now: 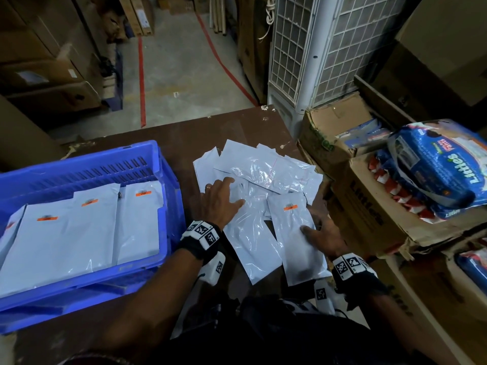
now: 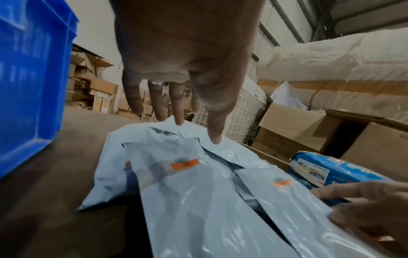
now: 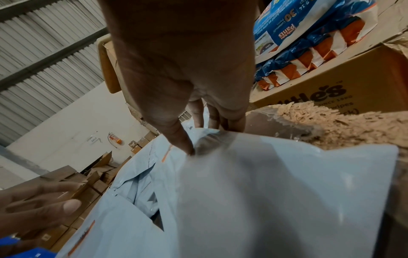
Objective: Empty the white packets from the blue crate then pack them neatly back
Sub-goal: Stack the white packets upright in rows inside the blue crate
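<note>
Right hand pinching one white packet off the loose heap beside the blue crate.

The packet's long axis runs from the person outward, orange label at the far end; the thumb lies on top, fingers curled under its right edge. The left hand, fingers spread and straight, rests flat on the pile of packets, too overlapped to count, on the brown table. Three labelled packets lie side by side in the crate, labels outward.
</note>
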